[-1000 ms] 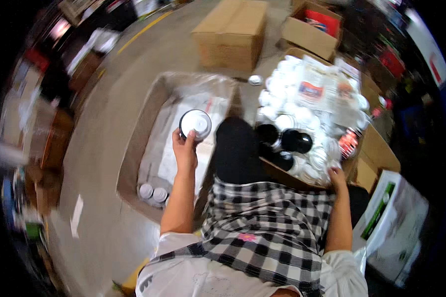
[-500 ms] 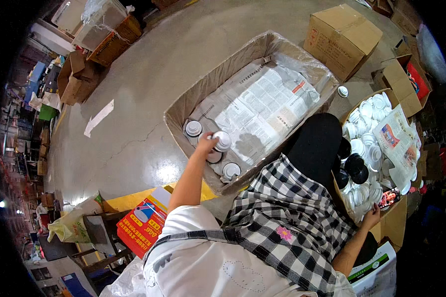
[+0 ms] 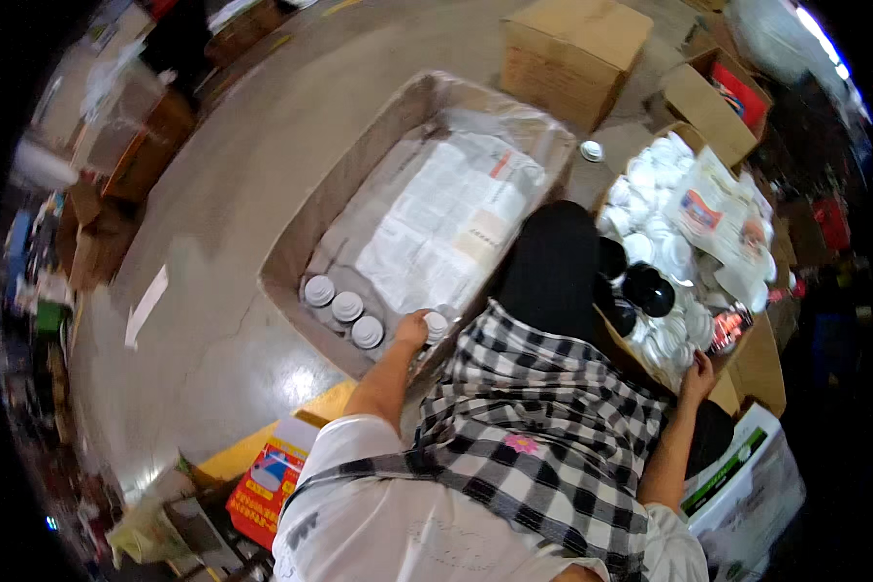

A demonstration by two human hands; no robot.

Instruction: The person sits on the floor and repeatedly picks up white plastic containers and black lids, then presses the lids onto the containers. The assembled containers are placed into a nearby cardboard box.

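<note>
A row of three round white ringed pieces [image 3: 347, 307], like stepped lids or caps, stands along the near left end of a large plastic-lined carton [image 3: 301, 209]. My left hand [image 3: 410, 333] closes on a similar white piece [image 3: 436, 326] low inside the carton, apart from the row at its right. To the right, a carton heaped with loose white pieces [image 3: 664, 252] also holds a few shiny black round pieces [image 3: 650, 289]. My right hand [image 3: 697, 376] is at that carton's near edge, fingers bent, below a lit phone screen [image 3: 731, 326]. Blur hides what those fingers grip.
Newspaper [image 3: 436, 218] lines the large carton's floor. A closed cardboard box [image 3: 574, 58] stands behind it, and one white piece [image 3: 592, 150] lies on the floor nearby. More newspaper [image 3: 713, 209] covers part of the heap. A red box [image 3: 267, 490] is at my left side.
My left hand has lowered its white piece from above the row to the carton's near right side. The whole view has shifted and turned. My right hand stays by the phone.
</note>
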